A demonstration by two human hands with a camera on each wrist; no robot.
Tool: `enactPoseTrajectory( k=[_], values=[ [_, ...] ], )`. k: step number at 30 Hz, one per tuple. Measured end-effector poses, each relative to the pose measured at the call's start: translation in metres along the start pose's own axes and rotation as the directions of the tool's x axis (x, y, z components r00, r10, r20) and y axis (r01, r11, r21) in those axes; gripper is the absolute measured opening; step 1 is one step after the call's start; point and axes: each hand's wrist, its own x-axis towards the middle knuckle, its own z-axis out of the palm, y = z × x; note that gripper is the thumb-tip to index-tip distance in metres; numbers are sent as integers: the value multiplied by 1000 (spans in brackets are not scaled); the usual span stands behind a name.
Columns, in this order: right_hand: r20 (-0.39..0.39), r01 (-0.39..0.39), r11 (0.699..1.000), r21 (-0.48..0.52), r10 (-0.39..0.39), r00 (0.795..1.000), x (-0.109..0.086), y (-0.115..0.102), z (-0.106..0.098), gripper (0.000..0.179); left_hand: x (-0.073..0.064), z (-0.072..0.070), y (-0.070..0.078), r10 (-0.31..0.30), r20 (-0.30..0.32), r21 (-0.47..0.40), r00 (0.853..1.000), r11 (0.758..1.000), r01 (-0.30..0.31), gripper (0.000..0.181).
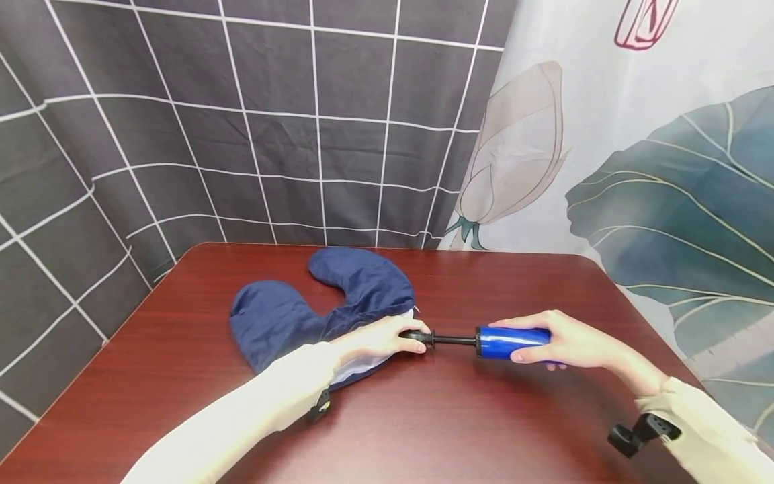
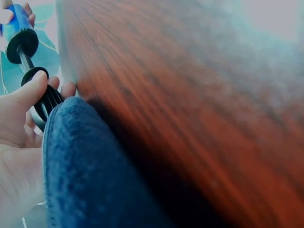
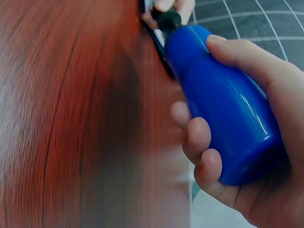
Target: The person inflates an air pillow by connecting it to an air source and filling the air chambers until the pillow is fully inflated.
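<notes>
A blue hand pump (image 1: 498, 343) lies level between my two hands, its black rod (image 1: 455, 340) showing between the barrel and a black end piece. My right hand (image 1: 574, 339) grips the blue barrel, thumb along one side and fingers curled round the other. With thumb and fingers my left hand (image 1: 381, 336) holds the black ribbed end piece (image 2: 50, 100). Right behind that hand lies a navy U-shaped neck pillow (image 1: 369, 282), its two lobes pointing away. Part of its pale lining (image 1: 363, 365) shows beside the left wrist.
Both hands are above a reddish-brown wooden table (image 1: 459, 417). A dark grey cloth with white grid lines (image 1: 272, 148) hangs behind it, and a white curtain with leaf and flower prints (image 1: 653, 202) hangs at the right. Black wrist cameras (image 1: 643, 433) sit on both sleeves.
</notes>
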Motion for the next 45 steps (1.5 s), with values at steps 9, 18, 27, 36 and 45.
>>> enactPoseTrajectory(
  k=[9,18,27,36,45],
  values=[
    [-24,21,999,-28,-21,999,32,-15,23,55,-1,-1,1,6,-4,-7,1000,1000,-6,30],
    [-31,45,998,-36,-46,998,45,-24,32,55,1,0,4,-13,12,-32,1000,999,14,28],
    [-15,20,999,-45,-21,1000,30,-19,26,57,1,1,8,35,18,-9,999,999,-35,25],
    [3,-3,1000,-26,3,1000,-3,-8,5,59,0,2,5,37,9,-19,999,999,-37,23],
    [-8,-33,999,-11,33,999,-31,5,-11,57,-2,1,3,10,6,-15,1000,1000,-9,24]
  ],
)
